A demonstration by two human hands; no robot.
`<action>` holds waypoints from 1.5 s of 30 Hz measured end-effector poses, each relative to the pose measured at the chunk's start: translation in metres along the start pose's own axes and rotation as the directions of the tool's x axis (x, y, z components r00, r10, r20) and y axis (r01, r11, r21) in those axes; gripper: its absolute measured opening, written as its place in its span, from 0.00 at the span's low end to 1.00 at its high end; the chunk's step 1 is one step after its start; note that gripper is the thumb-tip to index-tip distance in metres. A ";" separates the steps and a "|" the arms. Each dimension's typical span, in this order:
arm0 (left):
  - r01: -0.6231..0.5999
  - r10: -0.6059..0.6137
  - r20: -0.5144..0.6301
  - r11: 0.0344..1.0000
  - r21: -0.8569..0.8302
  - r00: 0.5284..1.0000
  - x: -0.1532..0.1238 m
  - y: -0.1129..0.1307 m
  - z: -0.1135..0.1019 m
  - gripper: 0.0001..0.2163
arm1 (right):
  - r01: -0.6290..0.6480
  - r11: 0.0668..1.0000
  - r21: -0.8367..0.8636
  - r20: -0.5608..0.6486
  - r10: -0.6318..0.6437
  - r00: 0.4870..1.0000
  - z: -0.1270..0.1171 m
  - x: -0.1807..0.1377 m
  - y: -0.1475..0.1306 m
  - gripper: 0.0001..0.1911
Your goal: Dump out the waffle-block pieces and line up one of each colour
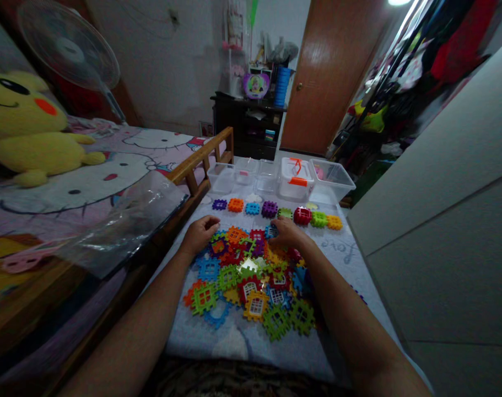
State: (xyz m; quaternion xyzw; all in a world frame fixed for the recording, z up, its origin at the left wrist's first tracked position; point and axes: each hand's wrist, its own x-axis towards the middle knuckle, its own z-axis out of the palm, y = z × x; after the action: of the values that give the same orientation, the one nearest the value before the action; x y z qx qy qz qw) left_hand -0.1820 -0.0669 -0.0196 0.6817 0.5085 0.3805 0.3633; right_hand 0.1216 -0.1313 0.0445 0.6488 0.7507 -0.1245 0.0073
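Note:
A heap of colourful plastic interlocking building blocks, many with window lattices, lies before me on the cloth-covered table. My left hand [199, 234] is at the heap's far left edge, fingers curled together, with nothing visible in them. My right hand [290, 232] reaches over the far side of the heap. Its fingers are bent around a blue window block [271, 231]. Nearer me are a yellow window block [256, 306] and a green window block [276, 322]. Behind the hands runs a row of joined blocks, among them a purple one [269, 209] and a red one [302, 215].
Clear plastic bins [333, 179] and a white-lidded box [296, 177] with orange clips stand at the table's far end. A wooden bed rail [201, 160] borders the left side, with a clear plastic bag [130, 220] beside it. A white cabinet [449, 220] is on the right.

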 end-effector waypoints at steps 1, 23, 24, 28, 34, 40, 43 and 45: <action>0.003 -0.003 -0.001 1.000 -0.004 1.000 0.000 0.001 0.000 0.18 | -0.008 1.000 -0.019 0.014 0.009 1.000 -0.001 0.001 -0.002 0.24; -0.020 0.020 0.002 1.000 0.009 1.000 -0.003 0.006 0.000 0.16 | -0.009 0.982 -0.189 -0.190 -0.027 0.981 -0.046 0.073 -0.040 0.28; -0.023 0.023 0.002 1.000 0.015 1.000 -0.003 0.006 0.000 0.16 | -0.011 0.981 -0.196 -0.180 -0.025 0.983 -0.045 0.080 -0.041 0.28; -0.027 0.027 0.006 0.999 0.030 1.000 -0.003 0.006 0.000 0.16 | -0.026 0.974 -0.226 -0.129 -0.003 0.992 -0.038 0.098 -0.045 0.26; -0.017 0.017 0.001 0.999 0.037 1.000 -0.004 0.010 -0.001 0.14 | -0.017 0.968 -0.250 -0.073 -0.001 0.997 -0.028 0.111 -0.046 0.28; -0.016 0.017 -0.002 1.000 0.024 1.000 -0.003 0.009 0.001 0.14 | -0.017 0.970 -0.244 -0.036 0.008 0.999 -0.023 0.115 -0.044 0.28; -0.021 0.021 -0.002 0.999 0.032 1.000 -0.003 0.009 0.000 0.14 | -0.015 0.970 -0.242 -0.031 0.008 0.999 -0.024 0.115 -0.043 0.28; -0.022 0.023 -0.003 0.999 0.041 1.000 -0.003 0.010 0.000 0.14 | -0.016 0.971 -0.239 -0.030 0.010 1.000 -0.024 0.114 -0.043 0.29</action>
State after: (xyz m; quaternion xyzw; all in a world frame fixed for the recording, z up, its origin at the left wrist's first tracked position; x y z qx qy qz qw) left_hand -0.1785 -0.0722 -0.0113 0.6940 0.5090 0.3753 0.3441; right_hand 0.0651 -0.0214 0.0561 0.6498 0.7560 -0.0237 0.0757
